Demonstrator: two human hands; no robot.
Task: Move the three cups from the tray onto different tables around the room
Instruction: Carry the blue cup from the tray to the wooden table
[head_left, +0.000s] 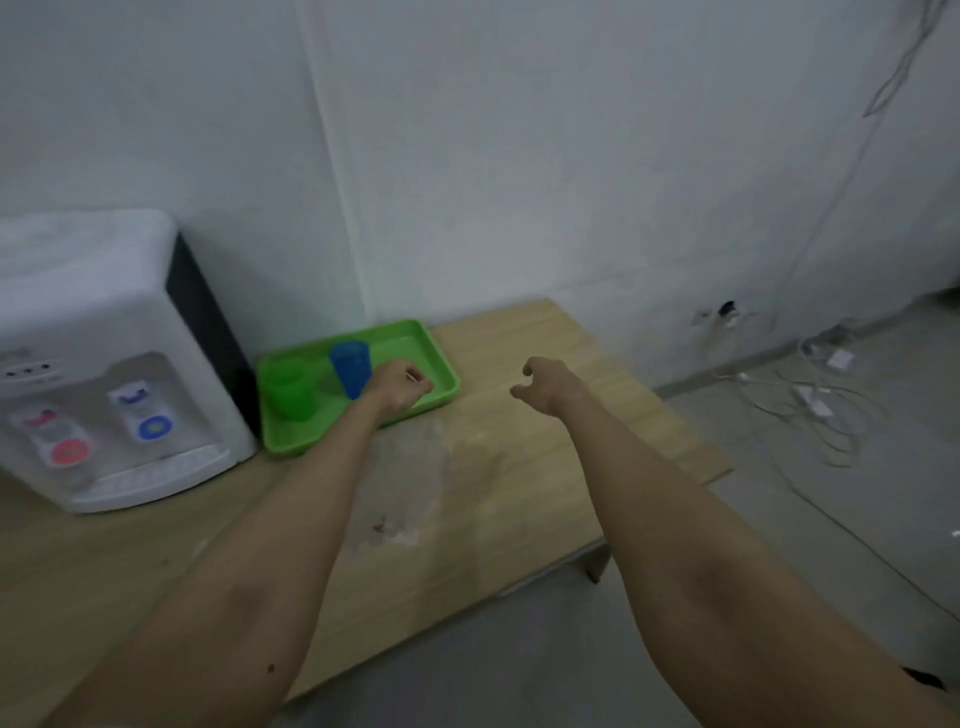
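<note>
**Reaching over the tray, two cups showing**

Sitting at far left on the wooden table (519, 467): a white dispenser (114, 364), with a red tap and a blue tap facing forward and a dark side panel turning toward the tray.

Lying just right of the dispenser, against the wall: a green tray (441, 364), with one long edge running close to the dispenser's base.

Standing upright inside the tray at its left end: a green cup (291, 389), blurred by motion. Standing upright just right of it, nearer the tray's middle: a blue cup (350, 366), slightly apart from the green one. Showing only these two cups; right half of the tray lying bare.

Stretching in from the lower left, bare-armed: the left hand (397, 387), hovering over the tray's middle, right beside the blue cup and partly covering its lower edge. Curling loosely, fingers bent inward, gripping nothing visible; touching the cup or not, impossible to tell through the blur.

Reaching in from the lower right: the right hand (540, 384), hanging above bare tabletop, well right of the tray. Fingers curving downward in a loose half-open claw, holding nothing.

Trailing across the grey floor at far right: white cables (810, 400), with more running down the wall.
</note>
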